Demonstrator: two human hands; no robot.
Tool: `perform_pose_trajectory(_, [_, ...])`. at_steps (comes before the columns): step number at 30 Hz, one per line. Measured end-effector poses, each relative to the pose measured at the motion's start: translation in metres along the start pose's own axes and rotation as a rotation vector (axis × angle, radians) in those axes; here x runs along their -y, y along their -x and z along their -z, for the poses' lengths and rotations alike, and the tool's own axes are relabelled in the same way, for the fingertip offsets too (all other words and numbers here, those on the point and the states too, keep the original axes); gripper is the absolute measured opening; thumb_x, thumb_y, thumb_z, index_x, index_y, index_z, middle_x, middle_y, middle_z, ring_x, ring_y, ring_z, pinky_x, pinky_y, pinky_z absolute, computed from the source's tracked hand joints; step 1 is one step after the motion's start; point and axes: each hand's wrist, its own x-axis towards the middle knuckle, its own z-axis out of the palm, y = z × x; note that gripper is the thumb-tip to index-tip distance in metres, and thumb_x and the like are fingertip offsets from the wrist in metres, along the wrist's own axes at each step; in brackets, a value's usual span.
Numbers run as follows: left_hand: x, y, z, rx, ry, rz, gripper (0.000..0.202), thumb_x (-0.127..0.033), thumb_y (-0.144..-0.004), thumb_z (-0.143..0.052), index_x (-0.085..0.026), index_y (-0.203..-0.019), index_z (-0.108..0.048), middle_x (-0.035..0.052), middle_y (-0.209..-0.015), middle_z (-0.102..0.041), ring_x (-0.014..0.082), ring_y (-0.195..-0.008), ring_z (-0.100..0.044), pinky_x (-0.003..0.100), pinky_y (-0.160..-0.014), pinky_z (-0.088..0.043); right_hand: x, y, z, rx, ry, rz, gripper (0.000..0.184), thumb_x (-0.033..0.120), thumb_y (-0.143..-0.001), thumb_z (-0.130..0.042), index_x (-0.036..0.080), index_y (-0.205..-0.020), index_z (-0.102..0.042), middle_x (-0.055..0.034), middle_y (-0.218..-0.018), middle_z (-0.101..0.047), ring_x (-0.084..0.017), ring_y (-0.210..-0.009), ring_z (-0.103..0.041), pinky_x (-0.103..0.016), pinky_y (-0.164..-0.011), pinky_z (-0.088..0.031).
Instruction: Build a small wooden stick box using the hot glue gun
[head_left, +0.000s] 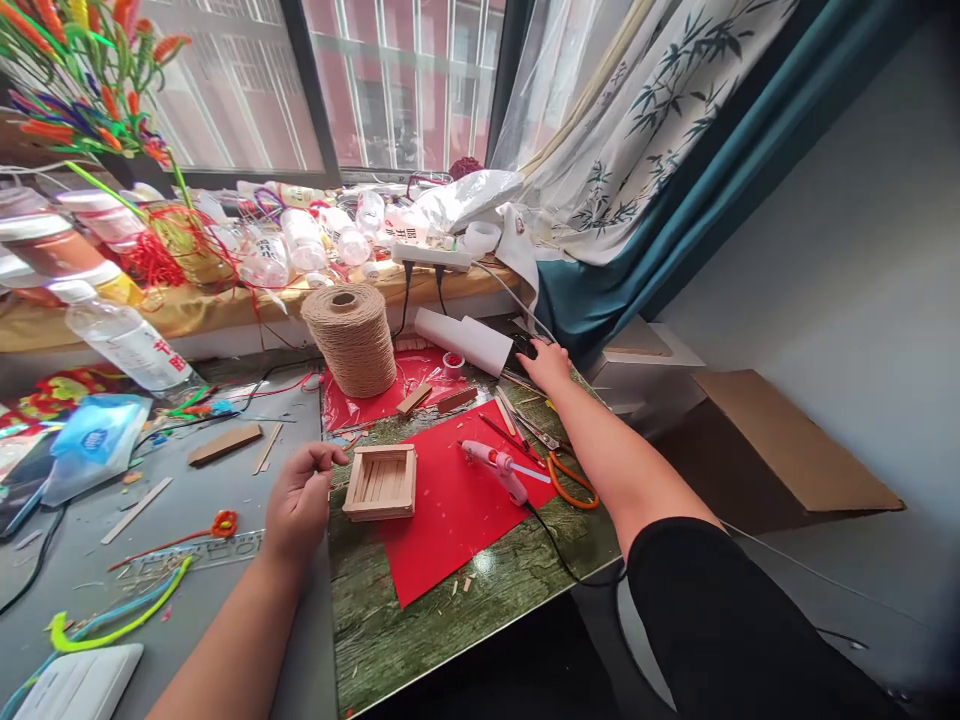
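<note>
My left hand (pixel 300 500) is loosely closed, fingers curled, just left of a small open box (pixel 379 510) made of wooden craft sticks. Nothing shows between those fingers. The box stands on the green marbled board, at the edge of a red sheet (pixel 442 550). At the far right, my right hand (pixel 546 365) reaches out with bent fingers on a black object (pixel 523 348) beside a white paper roll (pixel 480 345); what it is cannot be made out. A pink glue gun (pixel 495 462) with a clear glue stick lies on the red sheet.
Orange-handled scissors (pixel 574 485) lie right of the glue gun. A big twine spool (pixel 349 340) stands behind the box. Bottles, a power strip (pixel 431 258) and craft scraps crowd the window ledge. A cardboard box (pixel 795 440) is off to the right.
</note>
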Motion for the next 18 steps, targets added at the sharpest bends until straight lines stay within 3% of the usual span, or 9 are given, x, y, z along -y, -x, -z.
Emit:
perform_pose_trajectory(6, [0.000,-0.006,0.004,-0.001,0.032,0.048,0.010,-0.029,-0.068,-0.046,-0.025,-0.073,-0.037,0.0067,-0.085,-0.057,0.0274,-0.091,-0.057,0.042,-0.085,-0.049,0.012,-0.011,-0.025,0.021,0.137,0.050,0.066,0.058,-0.090,-0.071,0.022,-0.144,-0.062,-0.0240,-0.146,-0.051,-0.043,-0.133,-0.045,-0.062,-0.111,-0.035])
perform_pose_trajectory(11, [0.003,-0.008,0.004,-0.029,0.083,0.029,0.015,-0.027,-0.065,-0.046,-0.025,-0.075,-0.036,0.0068,-0.086,-0.057,0.0268,-0.089,-0.055,0.042,-0.084,-0.048,0.011,-0.003,-0.012,0.039,0.089,0.060,0.067,0.055,-0.088,-0.072,0.019,-0.144,-0.061,-0.0237,-0.144,-0.055,-0.042,-0.133,-0.048,-0.061,-0.111,-0.039])
perform_pose_trajectory(14, [0.003,-0.005,0.004,-0.008,0.093,0.011,0.014,-0.025,-0.069,-0.046,-0.025,-0.078,-0.035,0.0069,-0.087,-0.057,0.0263,-0.089,-0.054,0.042,-0.086,-0.047,0.005,0.030,0.014,-0.026,0.006,0.145,0.060,0.047,-0.093,-0.064,0.016,-0.144,-0.060,-0.0223,-0.144,-0.059,-0.036,-0.136,-0.050,-0.054,-0.117,-0.038])
perform_pose_trajectory(18, [0.005,-0.001,0.005,0.006,0.129,-0.032,0.013,-0.022,-0.073,-0.045,-0.025,-0.080,-0.035,0.0059,-0.089,-0.056,0.0249,-0.090,-0.053,0.040,-0.086,-0.046,-0.019,0.119,0.053,-0.078,-0.292,0.276,0.053,0.049,-0.092,-0.062,0.024,-0.139,-0.063,-0.0161,-0.143,-0.062,-0.035,-0.137,-0.056,-0.057,-0.117,-0.044])
